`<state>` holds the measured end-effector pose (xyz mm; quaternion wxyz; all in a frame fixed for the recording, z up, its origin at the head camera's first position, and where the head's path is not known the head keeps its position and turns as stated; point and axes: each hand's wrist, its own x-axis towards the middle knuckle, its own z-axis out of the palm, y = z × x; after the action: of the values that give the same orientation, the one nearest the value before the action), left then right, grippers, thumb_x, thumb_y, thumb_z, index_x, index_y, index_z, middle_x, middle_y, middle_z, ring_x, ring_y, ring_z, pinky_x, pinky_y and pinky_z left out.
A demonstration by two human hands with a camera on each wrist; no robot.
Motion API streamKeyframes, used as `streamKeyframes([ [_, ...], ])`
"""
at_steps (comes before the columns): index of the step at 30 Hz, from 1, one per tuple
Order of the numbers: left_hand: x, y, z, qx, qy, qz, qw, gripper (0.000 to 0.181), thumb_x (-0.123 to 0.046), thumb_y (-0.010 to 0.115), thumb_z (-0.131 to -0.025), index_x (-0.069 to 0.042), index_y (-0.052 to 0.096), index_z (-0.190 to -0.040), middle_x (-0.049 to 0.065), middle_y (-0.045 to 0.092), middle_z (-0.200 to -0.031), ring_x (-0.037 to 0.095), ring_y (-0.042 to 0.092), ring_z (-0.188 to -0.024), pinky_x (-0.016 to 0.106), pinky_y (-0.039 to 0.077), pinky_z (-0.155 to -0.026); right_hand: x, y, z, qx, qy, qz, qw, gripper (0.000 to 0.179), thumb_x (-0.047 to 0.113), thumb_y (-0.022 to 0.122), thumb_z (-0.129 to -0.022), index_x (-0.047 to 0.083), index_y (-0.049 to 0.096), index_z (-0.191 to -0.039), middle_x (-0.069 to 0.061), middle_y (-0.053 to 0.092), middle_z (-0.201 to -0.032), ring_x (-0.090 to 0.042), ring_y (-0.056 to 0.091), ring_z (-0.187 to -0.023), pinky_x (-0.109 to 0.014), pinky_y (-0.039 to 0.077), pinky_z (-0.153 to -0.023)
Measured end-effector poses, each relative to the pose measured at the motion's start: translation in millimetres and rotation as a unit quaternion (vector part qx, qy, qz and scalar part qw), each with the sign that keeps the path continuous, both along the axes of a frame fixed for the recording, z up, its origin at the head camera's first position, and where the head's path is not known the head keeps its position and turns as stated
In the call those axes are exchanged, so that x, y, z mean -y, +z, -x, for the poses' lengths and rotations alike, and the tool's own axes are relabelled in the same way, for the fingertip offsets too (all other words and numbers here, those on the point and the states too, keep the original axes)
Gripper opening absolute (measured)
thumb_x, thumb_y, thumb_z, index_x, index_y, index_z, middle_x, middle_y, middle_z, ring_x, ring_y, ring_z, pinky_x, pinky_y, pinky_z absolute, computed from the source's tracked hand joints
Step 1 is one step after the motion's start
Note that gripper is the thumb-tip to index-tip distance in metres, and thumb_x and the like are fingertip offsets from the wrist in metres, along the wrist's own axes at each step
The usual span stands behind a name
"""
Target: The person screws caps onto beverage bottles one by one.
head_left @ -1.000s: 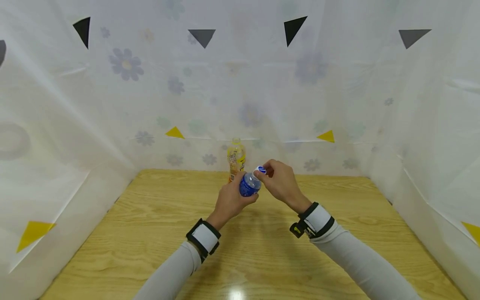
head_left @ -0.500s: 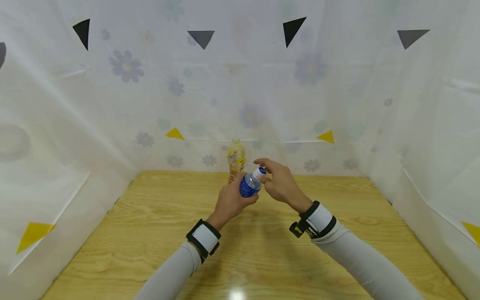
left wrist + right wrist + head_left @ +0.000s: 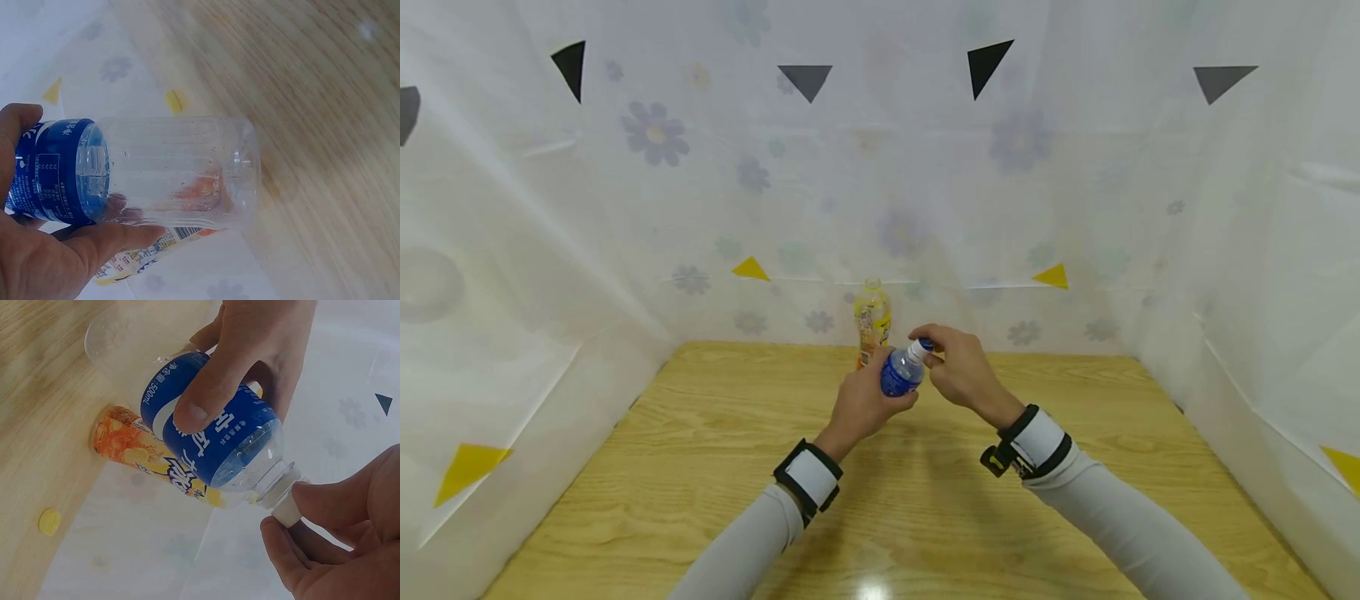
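A clear plastic bottle with a blue label [image 3: 212, 425] is tilted toward the right above the table. My left hand [image 3: 867, 398] grips it round the label, leaving its clear base [image 3: 187, 169] exposed, with droplets on the inside wall. At the bottle's neck, my right hand [image 3: 961, 367] pinches the white cap [image 3: 287, 509] between thumb and fingers; the cap's blue top shows partly in the head view. Behind the left hand stands an orange-and-yellow drink bottle [image 3: 872, 312], upright, its mouth uncapped. Its lower part is hidden by the left hand in the head view.
A small round yellow cap [image 3: 49, 522] lies on the wooden table [image 3: 700, 467], hidden in the head view. White flower-print sheeting [image 3: 902, 167] stands along the back and both sides of the table, with black, grey and yellow triangles on it.
My right hand pinched the cap, spread its fingers away from it, and now pinches it again. The left hand and the blue-labelled bottle have barely moved.
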<state>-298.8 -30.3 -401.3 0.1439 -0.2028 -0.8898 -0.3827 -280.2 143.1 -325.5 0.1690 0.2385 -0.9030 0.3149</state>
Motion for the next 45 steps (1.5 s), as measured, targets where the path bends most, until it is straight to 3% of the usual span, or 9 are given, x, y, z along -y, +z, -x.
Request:
streamKeyframes([
  [13,-2.1,0.1,0.4,0.009,0.004,0.003,0.9999,0.066,-0.035,0.083,-0.083,-0.017,0.049,-0.137,0.011,0.067,-0.113,0.026,0.068,-0.093,0.042,0.055,-0.074,-0.9,-1.9,2.5,0.005,-0.015,0.006,0.9999,0.031,0.0,0.062,-0.094,-0.002,0.065,-0.125,-0.016,0.067,-0.115,-0.033,0.065,-0.099,-0.047,0.054,-0.081],
  [20,-1.8,0.7,1.1,0.012,0.004,0.003,0.9999,0.064,-0.036,0.082,-0.083,-0.017,0.049,-0.135,0.011,0.066,-0.114,0.027,0.068,-0.095,0.043,0.055,-0.076,-0.9,-6.7,6.0,-0.011,-0.034,0.034,0.9988,0.021,0.016,0.07,-0.095,-0.002,0.069,-0.107,-0.01,0.065,-0.092,-0.024,0.06,-0.079,-0.041,0.05,-0.067],
  [26,-2.4,-0.3,-0.4,0.017,-0.001,-0.004,0.9998,0.063,-0.035,0.081,-0.084,-0.017,0.049,-0.136,0.01,0.066,-0.114,0.027,0.068,-0.095,0.042,0.055,-0.075,-3.9,-13.2,8.1,-0.03,-0.046,0.05,0.9972,0.027,0.03,0.072,-0.094,0.004,0.066,-0.09,-0.006,0.062,-0.081,-0.02,0.057,-0.069,-0.036,0.047,-0.058],
  [35,-3.7,0.3,-0.6,0.017,0.001,-0.002,0.9998,0.065,-0.035,0.081,-0.084,-0.018,0.048,-0.137,0.01,0.066,-0.114,0.026,0.067,-0.096,0.042,0.055,-0.076,-4.2,-16.2,9.8,-0.042,-0.049,0.057,0.9963,0.028,0.031,0.073,-0.093,0.004,0.065,-0.088,-0.006,0.061,-0.078,-0.02,0.057,-0.067,-0.036,0.046,-0.058],
  [40,-3.8,1.9,-1.7,0.02,0.001,-0.004,0.9998,0.065,-0.034,0.081,-0.084,-0.017,0.048,-0.137,0.011,0.066,-0.114,0.027,0.067,-0.097,0.044,0.055,-0.077,-4.2,-15.4,9.4,-0.019,-0.058,0.056,0.9966,0.032,0.035,0.072,-0.094,0.004,0.065,-0.092,-0.007,0.062,-0.081,-0.021,0.057,-0.07,-0.036,0.047,-0.058],
  [45,-4.0,1.5,-1.8,0.022,0.003,0.0,0.9997,0.066,-0.035,0.081,-0.084,-0.019,0.048,-0.138,0.012,0.067,-0.115,0.029,0.067,-0.098,0.045,0.055,-0.077,-4.5,-11.0,5.4,0.044,-0.073,0.048,0.9952,0.057,0.047,0.072,-0.09,0.001,0.06,-0.122,-0.015,0.066,-0.1,-0.027,0.064,-0.083,-0.038,0.052,-0.061],
])
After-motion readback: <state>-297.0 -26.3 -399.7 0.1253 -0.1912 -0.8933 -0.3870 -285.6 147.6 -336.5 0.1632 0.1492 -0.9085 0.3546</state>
